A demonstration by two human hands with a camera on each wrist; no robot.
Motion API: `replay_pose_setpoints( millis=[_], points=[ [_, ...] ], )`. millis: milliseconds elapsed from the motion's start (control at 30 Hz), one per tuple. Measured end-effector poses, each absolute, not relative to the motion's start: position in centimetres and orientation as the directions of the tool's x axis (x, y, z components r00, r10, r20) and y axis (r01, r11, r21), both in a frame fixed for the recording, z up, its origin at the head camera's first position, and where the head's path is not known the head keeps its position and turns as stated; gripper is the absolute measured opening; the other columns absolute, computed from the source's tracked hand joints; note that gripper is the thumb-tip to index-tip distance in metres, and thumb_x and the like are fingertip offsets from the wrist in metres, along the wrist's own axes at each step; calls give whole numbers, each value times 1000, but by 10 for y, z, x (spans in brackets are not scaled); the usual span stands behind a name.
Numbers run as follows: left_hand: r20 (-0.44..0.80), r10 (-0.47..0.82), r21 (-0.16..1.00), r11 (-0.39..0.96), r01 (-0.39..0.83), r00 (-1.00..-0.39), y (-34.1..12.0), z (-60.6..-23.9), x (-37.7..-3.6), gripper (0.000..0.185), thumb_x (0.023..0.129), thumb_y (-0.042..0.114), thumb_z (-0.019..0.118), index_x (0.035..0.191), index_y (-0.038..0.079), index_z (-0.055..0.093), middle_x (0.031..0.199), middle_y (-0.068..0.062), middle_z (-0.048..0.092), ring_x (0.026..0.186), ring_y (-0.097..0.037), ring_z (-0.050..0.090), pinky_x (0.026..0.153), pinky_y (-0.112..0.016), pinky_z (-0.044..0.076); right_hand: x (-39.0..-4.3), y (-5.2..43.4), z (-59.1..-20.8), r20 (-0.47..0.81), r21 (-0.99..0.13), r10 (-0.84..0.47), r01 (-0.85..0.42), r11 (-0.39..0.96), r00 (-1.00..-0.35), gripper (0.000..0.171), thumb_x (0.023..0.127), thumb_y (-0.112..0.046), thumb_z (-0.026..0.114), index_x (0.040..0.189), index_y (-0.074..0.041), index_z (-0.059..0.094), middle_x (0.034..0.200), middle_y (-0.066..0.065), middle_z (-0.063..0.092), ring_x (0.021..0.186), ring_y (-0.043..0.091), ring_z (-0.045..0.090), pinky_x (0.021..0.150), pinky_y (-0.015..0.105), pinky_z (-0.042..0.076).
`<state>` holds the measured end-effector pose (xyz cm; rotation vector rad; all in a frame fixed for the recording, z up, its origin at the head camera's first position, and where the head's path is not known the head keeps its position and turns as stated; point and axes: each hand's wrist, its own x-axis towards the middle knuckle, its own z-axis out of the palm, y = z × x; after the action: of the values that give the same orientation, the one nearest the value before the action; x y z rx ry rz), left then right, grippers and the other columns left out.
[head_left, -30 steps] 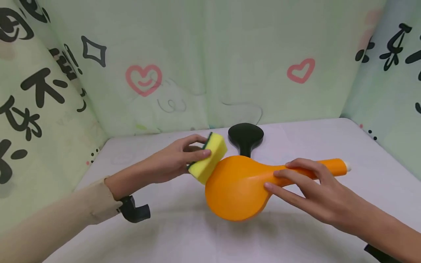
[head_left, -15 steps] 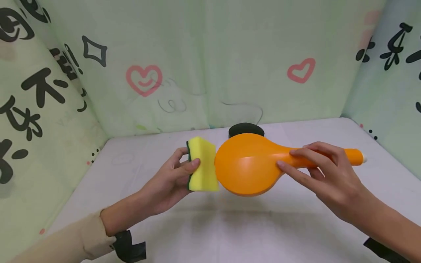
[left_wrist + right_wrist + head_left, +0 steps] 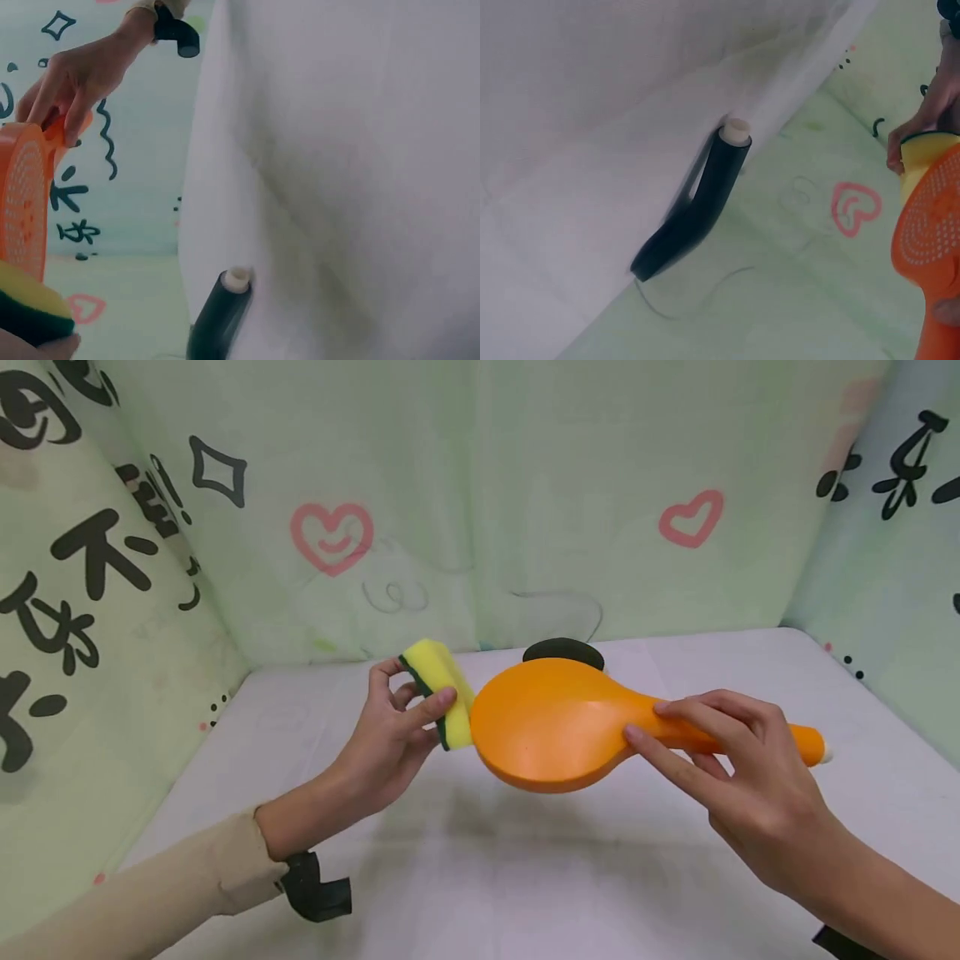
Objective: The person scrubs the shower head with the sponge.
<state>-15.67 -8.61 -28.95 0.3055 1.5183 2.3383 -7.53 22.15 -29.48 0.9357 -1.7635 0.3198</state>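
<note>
Above the white cloth-covered table (image 3: 480,893), your left hand (image 3: 382,747) is pinching a yellow foam sponge with a dark green backing (image 3: 441,679) at the left rim of an orange plastic round-headed skimmer (image 3: 551,718), whose handle your right hand (image 3: 750,768) is gripping. You are apparently scrubbing that head, so you are best steadying the handle, laying the foam flat and covering rim and face evenly. From the head, you are seeing only its smooth back; both wrist views are revealing the perforated face (image 3: 939,217), whose holes are probably needing extra care. They are also showing a dark bent handle with a pale tip (image 3: 714,180), while the head view is offering just a black oval (image 3: 562,648) behind the skimmer.
</note>
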Motion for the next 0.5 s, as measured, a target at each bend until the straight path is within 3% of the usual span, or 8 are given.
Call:
replay_pose_setpoints(
  millis=[133,233,333,400,500],
  points=[
    [-10,480,879,-414,-237,-877,-89,-298,-153,61,101,15,64,141,26,19,140,-12,43,120,-29,54,105,-39,50,-72,217,-290,888,212,-439,-729,651,-134,36,110,-7,43,132,-16,70,110,24,62,90,45,57,75,48,42],
    [47,556,863,-440,-246,-830,-87,-301,-141,66,99,23,69,140,28,18,139,-10,41,124,-28,52,108,-40,47,-73,217,-288,889,172,-424,-731,660,-174,37,111,-10,41,135,-17,67,113,26,61,92,46,56,89,39,43],
    [100,596,857,-458,-235,-797,-81,-299,-131,68,96,23,73,135,28,17,139,-9,39,128,-28,49,110,-41,45,-75,218,-287,880,126,-417,-735,666,-227,38,111,-14,39,140,-19,64,115,29,61,97,49,55,106,28,35],
    [111,585,863,-457,-214,-804,-80,-298,-129,68,95,23,73,133,27,17,139,-8,39,129,-28,48,111,-41,45,-76,218,-288,878,107,-413,-741,663,-242,38,112,-13,38,140,-18,63,115,29,60,98,50,54,109,27,31],
    [114,531,855,-482,-189,-840,-80,-293,-136,56,102,21,64,134,26,18,142,-10,40,129,-28,49,111,-40,44,-76,215,-289,889,111,-402,-748,654,-219,37,111,-11,40,137,-17,66,113,29,61,96,49,54,108,27,32]
  ],
)
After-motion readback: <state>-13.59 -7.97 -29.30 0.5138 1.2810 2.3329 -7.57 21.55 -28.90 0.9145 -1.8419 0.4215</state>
